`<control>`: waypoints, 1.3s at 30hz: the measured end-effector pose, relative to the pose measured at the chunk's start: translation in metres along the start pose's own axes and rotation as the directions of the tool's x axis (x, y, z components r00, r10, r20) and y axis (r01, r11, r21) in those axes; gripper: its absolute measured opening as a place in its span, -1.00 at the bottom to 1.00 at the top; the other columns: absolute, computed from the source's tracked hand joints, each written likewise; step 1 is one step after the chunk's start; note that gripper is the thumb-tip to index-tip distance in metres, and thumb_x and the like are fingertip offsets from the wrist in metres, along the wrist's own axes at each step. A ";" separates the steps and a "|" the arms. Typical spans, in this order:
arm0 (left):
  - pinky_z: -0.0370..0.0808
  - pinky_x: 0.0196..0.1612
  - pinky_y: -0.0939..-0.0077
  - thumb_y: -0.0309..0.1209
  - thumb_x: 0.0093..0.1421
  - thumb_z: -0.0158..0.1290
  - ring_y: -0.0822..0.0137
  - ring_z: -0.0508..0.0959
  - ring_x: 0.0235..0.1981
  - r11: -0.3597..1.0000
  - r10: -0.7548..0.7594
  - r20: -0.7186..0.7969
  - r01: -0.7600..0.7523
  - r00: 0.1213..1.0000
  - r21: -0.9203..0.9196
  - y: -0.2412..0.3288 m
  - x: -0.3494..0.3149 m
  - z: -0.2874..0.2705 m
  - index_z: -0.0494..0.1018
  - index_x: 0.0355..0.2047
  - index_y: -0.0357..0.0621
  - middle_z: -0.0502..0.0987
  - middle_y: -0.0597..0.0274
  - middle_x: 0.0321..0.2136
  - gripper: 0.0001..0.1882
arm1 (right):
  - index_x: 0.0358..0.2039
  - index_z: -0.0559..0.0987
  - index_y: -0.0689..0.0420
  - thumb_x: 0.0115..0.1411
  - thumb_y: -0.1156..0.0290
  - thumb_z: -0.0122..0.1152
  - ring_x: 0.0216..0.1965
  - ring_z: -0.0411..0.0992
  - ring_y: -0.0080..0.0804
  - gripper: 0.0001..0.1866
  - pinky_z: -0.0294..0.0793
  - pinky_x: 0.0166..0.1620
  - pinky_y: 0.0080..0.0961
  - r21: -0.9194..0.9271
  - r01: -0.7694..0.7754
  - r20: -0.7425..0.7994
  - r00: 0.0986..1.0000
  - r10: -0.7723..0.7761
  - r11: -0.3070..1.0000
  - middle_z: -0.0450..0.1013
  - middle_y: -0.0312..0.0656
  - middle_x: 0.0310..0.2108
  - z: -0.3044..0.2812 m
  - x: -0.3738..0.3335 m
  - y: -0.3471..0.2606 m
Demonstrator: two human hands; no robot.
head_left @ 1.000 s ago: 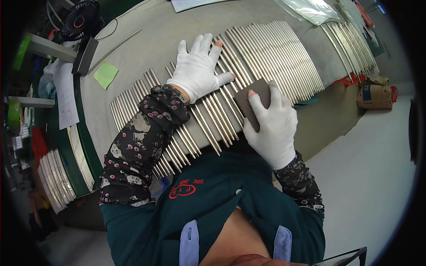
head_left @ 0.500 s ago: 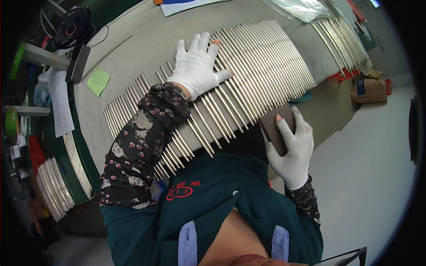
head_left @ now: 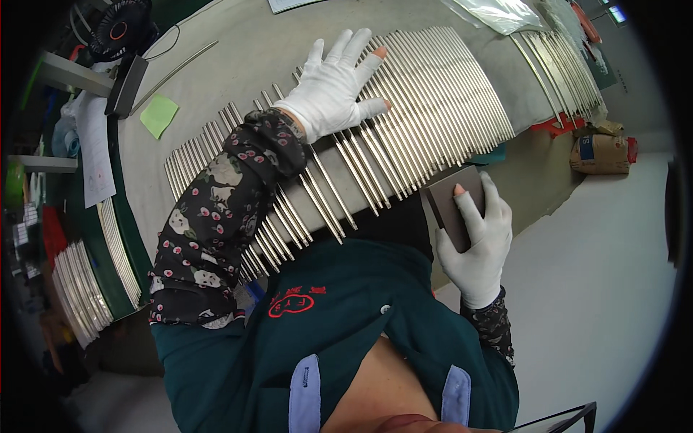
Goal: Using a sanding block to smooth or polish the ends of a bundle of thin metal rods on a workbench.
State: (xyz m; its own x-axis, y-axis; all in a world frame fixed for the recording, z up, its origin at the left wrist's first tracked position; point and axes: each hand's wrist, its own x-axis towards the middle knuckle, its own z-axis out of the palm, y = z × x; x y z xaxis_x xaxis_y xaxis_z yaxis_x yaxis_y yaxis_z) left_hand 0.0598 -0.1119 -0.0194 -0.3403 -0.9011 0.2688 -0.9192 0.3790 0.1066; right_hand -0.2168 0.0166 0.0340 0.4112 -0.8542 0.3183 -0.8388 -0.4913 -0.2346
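Many slim silvery metal rods (head_left: 433, 94) lie side by side across the table, packed close on the right and with gaps toward the left. My left hand (head_left: 328, 90), in a white glove with bare thumb and index tips, rests flat on the rods with its fingers spread. Just off the table's near edge, my right hand (head_left: 480, 249), gloved the same way, grips a flat dark grey-brown block (head_left: 451, 206). The block is close to the near ends of the rods; whether it touches them I cannot tell.
A single rod (head_left: 173, 78) and a green paper note (head_left: 159, 115) lie at the table's left. A black fan (head_left: 119, 30) stands at the far left. More rods (head_left: 556, 72) and a clear plastic bag (head_left: 498, 14) are at the far right, near a brown sack (head_left: 600, 153).
My left hand has slid away from me and slightly right over the rods, and some rods under it have shifted right. My right hand keeps the block in nearly the same place.
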 end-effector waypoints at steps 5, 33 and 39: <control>-0.02 0.36 -0.12 0.15 0.20 -0.05 -0.09 0.03 0.37 0.953 0.302 0.035 -0.301 0.953 -0.041 -0.039 -0.046 -0.040 0.00 0.36 -0.04 -0.06 -0.08 0.37 -0.14 | 0.04 0.46 0.03 -0.23 0.44 0.37 -0.03 0.34 0.06 -0.31 0.37 0.01 -0.13 -0.009 -0.017 -0.031 0.999 0.017 1.000 0.24 0.17 0.16 0.001 -0.005 0.009; -0.11 0.40 0.04 0.12 0.31 -0.19 0.01 -0.01 0.39 0.998 -0.041 0.202 0.030 0.979 0.058 -0.053 -0.037 -0.017 0.05 0.34 -0.15 0.01 0.00 0.37 -0.23 | 0.03 0.48 -0.05 -0.30 0.28 0.43 -0.06 0.38 -0.05 -0.26 0.38 -0.17 -0.25 -0.006 0.195 0.171 0.967 -0.191 0.981 0.23 0.20 0.16 0.017 -0.019 -0.028; -0.12 0.41 0.06 0.08 0.31 -0.16 0.03 -0.04 0.40 0.996 -0.057 0.240 0.039 0.969 0.076 -0.051 -0.035 -0.018 0.04 0.34 -0.15 -0.02 0.01 0.37 -0.24 | 0.03 0.48 -0.05 -0.29 0.27 0.43 -0.06 0.38 -0.03 -0.26 0.39 -0.15 -0.23 0.019 0.155 0.141 0.978 -0.156 0.988 0.25 0.18 0.15 0.023 -0.018 -0.032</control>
State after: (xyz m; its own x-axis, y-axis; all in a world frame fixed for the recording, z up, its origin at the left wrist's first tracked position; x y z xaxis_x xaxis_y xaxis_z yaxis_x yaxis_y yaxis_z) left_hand 0.1223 -0.0953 -0.0167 -0.3252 -0.9453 0.0250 -0.9444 0.3260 0.0436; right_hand -0.1894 0.0442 0.0144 0.5834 -0.7824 0.2180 -0.7579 -0.6209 -0.2001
